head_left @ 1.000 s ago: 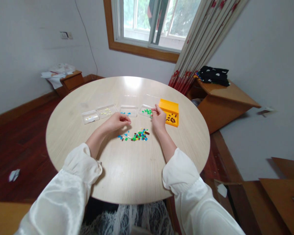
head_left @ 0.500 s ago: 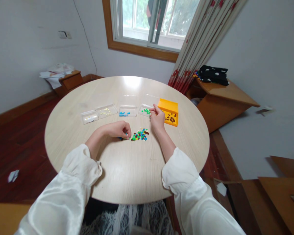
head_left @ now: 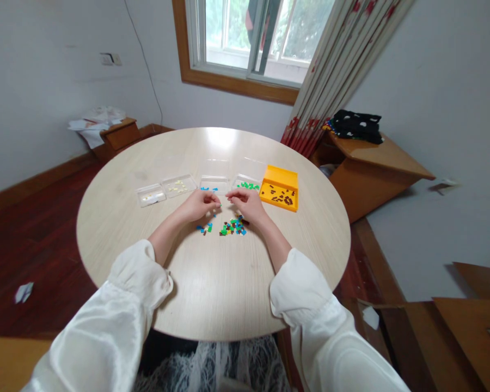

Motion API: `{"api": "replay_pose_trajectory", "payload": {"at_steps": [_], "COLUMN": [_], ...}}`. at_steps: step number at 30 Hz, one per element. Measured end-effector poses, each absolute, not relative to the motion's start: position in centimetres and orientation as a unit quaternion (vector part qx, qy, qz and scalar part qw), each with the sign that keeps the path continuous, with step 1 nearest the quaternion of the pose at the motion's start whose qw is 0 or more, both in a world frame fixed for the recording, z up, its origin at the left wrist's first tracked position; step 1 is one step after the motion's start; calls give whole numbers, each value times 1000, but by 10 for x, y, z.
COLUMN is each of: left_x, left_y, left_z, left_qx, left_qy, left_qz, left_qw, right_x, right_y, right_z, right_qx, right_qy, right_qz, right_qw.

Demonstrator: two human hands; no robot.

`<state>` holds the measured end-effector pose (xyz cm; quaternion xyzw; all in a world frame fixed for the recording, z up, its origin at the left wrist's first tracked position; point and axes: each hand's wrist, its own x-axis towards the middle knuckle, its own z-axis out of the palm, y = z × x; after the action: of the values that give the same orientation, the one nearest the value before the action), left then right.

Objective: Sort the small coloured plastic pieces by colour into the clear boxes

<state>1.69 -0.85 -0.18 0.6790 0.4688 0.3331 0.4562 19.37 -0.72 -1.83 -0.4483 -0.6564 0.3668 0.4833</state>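
My left hand [head_left: 201, 206] is pinched on a small green piece [head_left: 220, 205], in front of the clear box of blue pieces [head_left: 214, 180]. Close by on the right, my right hand [head_left: 247, 204] has thumb and fingers drawn together; what they hold, if anything, is too small to name. Below the hands lies a mixed pile of small pieces [head_left: 232, 226], with a smaller scatter [head_left: 204, 229] to its left. Green pieces [head_left: 248, 185] sit in a clear box behind my right hand. A yellow box [head_left: 280, 201] holds brown pieces.
Two clear boxes with pale pieces, one at the far left [head_left: 151, 195] and one beside it [head_left: 179, 186], stand on the round table [head_left: 212, 283]. Beyond the table are a wooden cabinet [head_left: 384, 163] and a curtain [head_left: 330, 65].
My left hand has risen from the small scatter, uncovering it. My right hand has moved left and nearer, away from the green and yellow boxes, and the two hands are now close together.
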Motion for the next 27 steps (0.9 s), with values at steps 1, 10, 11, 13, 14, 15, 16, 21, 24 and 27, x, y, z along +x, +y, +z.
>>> {"api": "replay_pose_trajectory", "payload": {"at_steps": [1,10,11,13,14,15,16,21,24,27], "left_x": [17,16,16,16,16,16,16,15,14,14], "left_y": [-8,-9,-10,-10,-10,-9,-9,-7,-7,-7], "left_z": [-3,-3,-3,-3,-3,-3,-3,-4,-5,-5], "left_qx": [666,643,645,647,647,648,648,647,642,636], "left_qy": [468,425,421,418,417,417,417,417,420,427], "left_qz": [346,372,371,370,370,369,369,375,385,392], "left_qw": [467,517,518,519,520,520,521,516,514,510], "right_x": [192,189,190,190,190,189,189,188,188,188], "right_y": [-9,-14,-14,-15,-15,-16,-16,-17,-16,-15], "right_z": [-18,-21,-21,-21,-21,-20,-20,-17,-17,-17], "right_qx": [-443,-412,-410,-407,-406,-406,-408,-433,-434,-432], "right_qy": [-672,-725,-724,-721,-720,-718,-716,-699,-690,-682], "right_qz": [369,371,374,379,382,386,388,383,385,394], "right_qw": [466,409,410,413,414,413,413,421,433,440]}}
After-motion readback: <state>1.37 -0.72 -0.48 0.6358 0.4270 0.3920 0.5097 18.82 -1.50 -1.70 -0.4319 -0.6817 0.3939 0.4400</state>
